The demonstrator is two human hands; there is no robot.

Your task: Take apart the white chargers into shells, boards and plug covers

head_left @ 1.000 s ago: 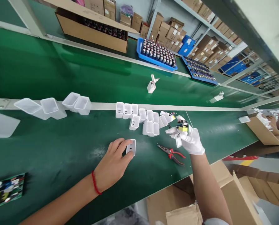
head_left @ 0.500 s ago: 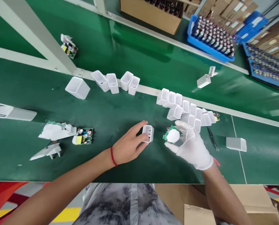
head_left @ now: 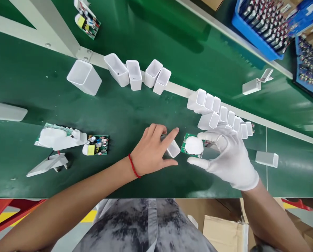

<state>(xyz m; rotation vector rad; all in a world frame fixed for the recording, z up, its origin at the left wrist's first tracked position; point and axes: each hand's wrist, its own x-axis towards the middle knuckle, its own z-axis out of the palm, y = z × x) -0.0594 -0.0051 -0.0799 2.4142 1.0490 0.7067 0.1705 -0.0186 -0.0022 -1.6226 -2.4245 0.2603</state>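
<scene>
My bare left hand (head_left: 152, 150), a red cord at the wrist, grips a small white charger shell (head_left: 173, 148) between thumb and fingers just above the green table. My right hand (head_left: 228, 155), in a white glove, pinches a green circuit board (head_left: 192, 146) that carries a white pad on its face. The board sits right beside the shell's open end, nearly touching it. Behind both hands lies a curved row of several empty white shells (head_left: 219, 113).
More white shells (head_left: 135, 73) line the grey rail, with one larger shell (head_left: 84, 77) to their left. Loose boards and white plug parts (head_left: 67, 141) lie at left. A single shell (head_left: 267, 159) rests at right. Blue trays (head_left: 261, 26) of parts stand at the back.
My view has tilted down toward the table. My left hand has tipped the white shell and my right hand has brought the board close to its open end.
</scene>
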